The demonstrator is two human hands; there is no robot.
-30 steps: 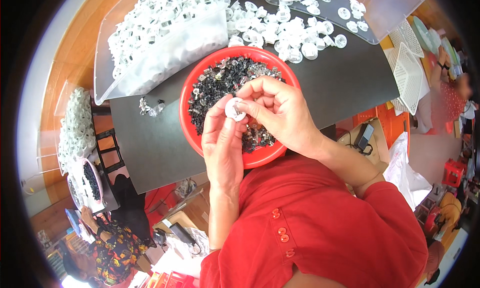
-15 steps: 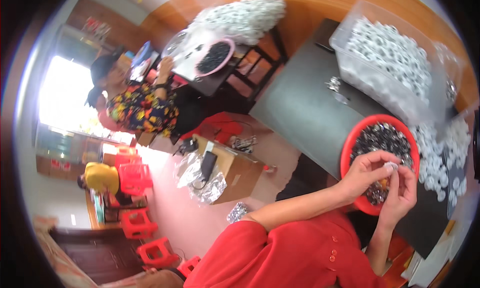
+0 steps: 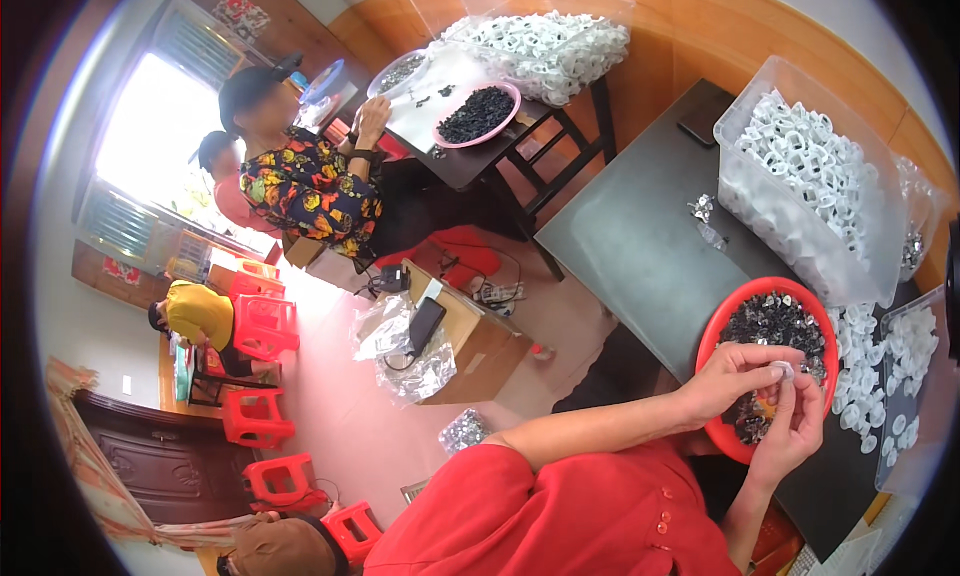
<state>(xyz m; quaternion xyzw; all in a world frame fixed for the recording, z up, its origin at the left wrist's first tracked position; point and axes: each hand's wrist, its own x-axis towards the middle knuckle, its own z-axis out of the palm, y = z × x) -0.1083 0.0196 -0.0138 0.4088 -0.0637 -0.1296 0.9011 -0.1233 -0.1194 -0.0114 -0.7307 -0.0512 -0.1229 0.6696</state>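
Over a red bowl (image 3: pixel 712 328), my left hand (image 3: pixel 732 384) and my right hand (image 3: pixel 793 428) meet fingertip to fingertip. Both pinch one small white plastic piece (image 3: pixel 784 370), mostly hidden by the fingers. The bowl holds many small black and silvery parts (image 3: pixel 768 321). To its right, round white plastic pieces (image 3: pixel 855 371) lie loose on the dark table (image 3: pixel 635 231). Beyond the bowl stands a clear plastic bin (image 3: pixel 760 211) heaped with similar white pieces (image 3: pixel 815 151).
A few metallic bits (image 3: pixel 703 211) and a dark phone-like slab (image 3: pixel 704 114) lie on the table. A clear tray (image 3: pixel 905 416) sits at its right edge. At another table a person in a flowered shirt (image 3: pixel 310 191) works by a pink basin (image 3: pixel 515 101). Red stools (image 3: pixel 265 328) and a cardboard box (image 3: pixel 470 361) stand left.
My view has tilted, so the tables and bin appear lower and farther right. Both hands keep their pinch on the white piece, with slight finger movement.
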